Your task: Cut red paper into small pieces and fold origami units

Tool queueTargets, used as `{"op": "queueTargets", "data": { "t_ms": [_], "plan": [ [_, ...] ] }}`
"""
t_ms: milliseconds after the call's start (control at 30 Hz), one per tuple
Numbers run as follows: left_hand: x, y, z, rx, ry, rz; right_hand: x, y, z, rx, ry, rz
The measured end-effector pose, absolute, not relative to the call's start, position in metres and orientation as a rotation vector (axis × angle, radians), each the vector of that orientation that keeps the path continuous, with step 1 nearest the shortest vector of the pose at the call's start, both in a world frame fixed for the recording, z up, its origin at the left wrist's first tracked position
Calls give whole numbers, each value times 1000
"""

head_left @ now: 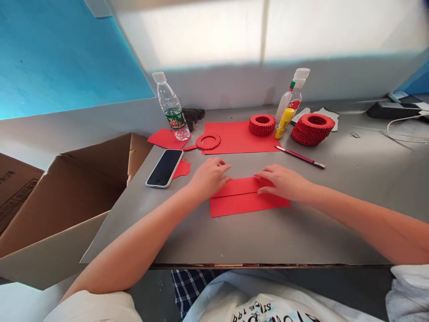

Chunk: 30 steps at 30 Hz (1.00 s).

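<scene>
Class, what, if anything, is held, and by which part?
Folded paper: the right hand lies on its right end, the left hand at its far left corner; whether either grips it cannot be told.

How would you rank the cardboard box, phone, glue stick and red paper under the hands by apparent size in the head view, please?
1. Cardboard box
2. Red paper, partly covered
3. Phone
4. Glue stick

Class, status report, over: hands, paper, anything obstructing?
Left hand at left end of red paper. Right hand at right part. Slim red tool beyond, off paper.
</scene>
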<state>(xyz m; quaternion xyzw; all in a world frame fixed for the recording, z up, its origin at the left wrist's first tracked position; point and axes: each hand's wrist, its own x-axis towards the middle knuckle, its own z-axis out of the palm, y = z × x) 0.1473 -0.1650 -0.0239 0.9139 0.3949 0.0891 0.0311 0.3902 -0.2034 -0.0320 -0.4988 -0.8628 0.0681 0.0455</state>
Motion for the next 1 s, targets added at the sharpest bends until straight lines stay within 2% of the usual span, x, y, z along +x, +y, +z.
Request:
{"op": "queueTargets", "data": {
  "t_ms": [167, 433, 500, 633, 900, 1000],
  "plan": [
    [151, -158, -30, 2779, 1012, 55, 388, -182, -34, -1454, -2725, 309],
    [158, -162, -29, 2620, 1041, 85, 389, -166, -21, -1604, -2661, 843],
    [156, -160, -29, 2587, 1044, 88, 391, -166, -21, -1606, -2634, 891],
    [153, -163, -26, 2609, 1081, 23, 394, -171, -21, -1499, -2710, 678],
    [154, -205, -28, 3046, 1177, 26, 395, -208, -29, -1256, -2838, -160],
    [152, -224, -34, 3113, 1085, 74, 400, -222, -38, -1121, -2868, -284]
  ]
}}
